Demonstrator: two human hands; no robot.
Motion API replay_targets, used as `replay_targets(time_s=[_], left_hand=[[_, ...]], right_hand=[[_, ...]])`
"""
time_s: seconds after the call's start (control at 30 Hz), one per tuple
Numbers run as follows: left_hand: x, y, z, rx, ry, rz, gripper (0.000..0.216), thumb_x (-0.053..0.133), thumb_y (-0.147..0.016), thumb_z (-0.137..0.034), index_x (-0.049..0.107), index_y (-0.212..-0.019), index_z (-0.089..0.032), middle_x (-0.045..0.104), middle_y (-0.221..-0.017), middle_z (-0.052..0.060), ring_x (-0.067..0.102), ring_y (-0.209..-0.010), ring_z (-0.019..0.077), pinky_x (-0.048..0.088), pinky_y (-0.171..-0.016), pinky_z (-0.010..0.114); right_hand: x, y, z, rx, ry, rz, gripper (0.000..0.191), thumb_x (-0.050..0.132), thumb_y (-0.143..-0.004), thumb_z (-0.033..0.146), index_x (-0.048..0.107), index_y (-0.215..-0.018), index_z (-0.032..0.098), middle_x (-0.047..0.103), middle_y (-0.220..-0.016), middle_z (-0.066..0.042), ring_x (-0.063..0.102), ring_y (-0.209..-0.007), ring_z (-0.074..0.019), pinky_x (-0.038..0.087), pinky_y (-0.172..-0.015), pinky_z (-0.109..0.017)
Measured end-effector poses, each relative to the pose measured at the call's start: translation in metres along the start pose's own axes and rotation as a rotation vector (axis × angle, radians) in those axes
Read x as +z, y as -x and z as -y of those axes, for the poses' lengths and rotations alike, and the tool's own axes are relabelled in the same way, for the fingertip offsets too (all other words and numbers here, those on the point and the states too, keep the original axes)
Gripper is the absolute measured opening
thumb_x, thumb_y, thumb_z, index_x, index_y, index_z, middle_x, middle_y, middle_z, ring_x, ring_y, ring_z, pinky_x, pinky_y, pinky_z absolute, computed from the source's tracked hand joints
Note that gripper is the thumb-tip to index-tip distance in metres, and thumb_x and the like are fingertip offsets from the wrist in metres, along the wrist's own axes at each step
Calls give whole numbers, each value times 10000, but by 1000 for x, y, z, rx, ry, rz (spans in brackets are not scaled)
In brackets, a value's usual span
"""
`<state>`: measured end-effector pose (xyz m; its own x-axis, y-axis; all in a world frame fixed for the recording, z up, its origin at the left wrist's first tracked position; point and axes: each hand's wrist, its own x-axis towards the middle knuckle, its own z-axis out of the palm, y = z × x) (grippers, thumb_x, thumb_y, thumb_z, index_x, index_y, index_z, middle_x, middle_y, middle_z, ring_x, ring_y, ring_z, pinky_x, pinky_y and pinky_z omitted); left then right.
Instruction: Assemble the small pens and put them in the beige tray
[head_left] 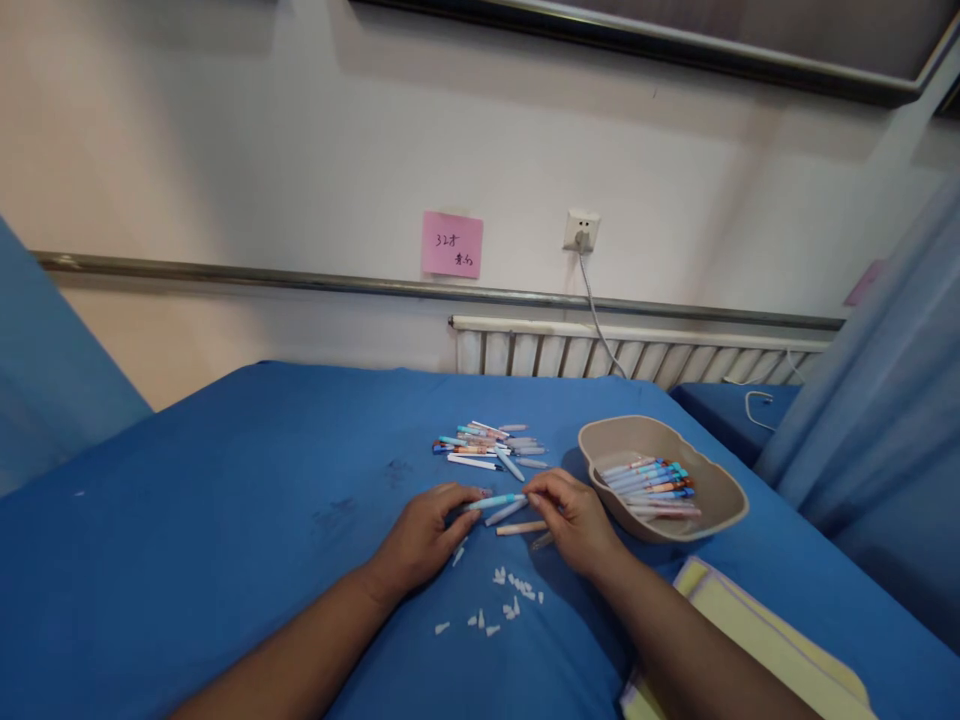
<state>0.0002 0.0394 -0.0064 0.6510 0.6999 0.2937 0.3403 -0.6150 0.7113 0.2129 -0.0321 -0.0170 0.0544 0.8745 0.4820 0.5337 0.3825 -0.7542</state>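
Between my two hands is a light blue pen, held level above the blue cloth. The fingers of my left hand are closed on one end of it. With thumb and forefinger, my right hand pinches the other end. Just beneath lie a pale blue pen and a peach-coloured pen, the latter running partly behind my right hand. Small white plastic pieces are scattered on the cloth nearer to me. Beyond my hands is a loose pile of pens in several colours.
At the right stands a beige basin with several pens in it. A yellow folded cloth lies under my right forearm. Behind the blue-covered surface are a radiator and a wall socket with a cable. Blue curtains hang at both sides.
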Motion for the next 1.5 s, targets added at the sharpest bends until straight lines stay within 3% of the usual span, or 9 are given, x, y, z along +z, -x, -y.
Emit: replay_targets(time_s=[0.27, 0.33, 0.47, 0.57, 0.83, 1.5], left_hand=[[0, 2, -1, 55, -41, 6, 258, 528, -836, -313, 666, -1050, -275, 680, -1048, 43, 584, -998, 214, 403, -908, 305], [0, 2, -2, 66, -43, 11, 258, 525, -837, -303, 666, -1052, -277, 677, -1060, 41, 582, -1007, 213, 400, -911, 302], [0, 2, -11, 38, 12, 31, 256, 497, -854, -306, 671, -1037, -265, 681, -1037, 39, 589, -971, 210, 409, -878, 287], [0, 3, -19, -2, 50, 75, 233, 482, -861, -326, 685, -938, -241, 688, -933, 30, 593, -875, 194, 417, -809, 260], [1, 5, -27, -77, 87, 215, 270, 418, -889, -331, 602, -778, -167, 549, -668, -25, 494, -661, 126, 366, -629, 205], [16, 6, -20, -370, 538, 307, 317, 502, -828, -446, 579, -827, -138, 564, -618, -26, 436, -450, 67, 337, -426, 178]], right_hand=[[0, 2, 5, -89, 49, 69, 191, 473, -851, 192, 651, -902, 236, 635, -908, -56, 590, -862, -192, 453, -776, -308], [2, 3, 4, -25, 13, 58, 154, 505, -840, 223, 646, -902, 236, 640, -862, -47, 599, -804, -191, 467, -727, -308], [7, 2, 0, 243, -244, -9, 131, 588, -793, 337, 611, -848, 220, 608, -643, 0, 590, -589, -168, 471, -549, -274], [8, 1, 0, 311, -372, -19, 202, 613, -768, 407, 593, -775, 206, 584, -558, 18, 571, -521, -150, 456, -505, -254], [6, -3, 8, 342, -491, -71, 322, 629, -729, 497, 561, -715, 182, 560, -500, 45, 526, -457, -109, 438, -471, -223], [3, -2, 7, 298, -464, -73, 315, 621, -746, 480, 547, -699, 178, 567, -532, 46, 470, -415, -79, 372, -422, -195]])
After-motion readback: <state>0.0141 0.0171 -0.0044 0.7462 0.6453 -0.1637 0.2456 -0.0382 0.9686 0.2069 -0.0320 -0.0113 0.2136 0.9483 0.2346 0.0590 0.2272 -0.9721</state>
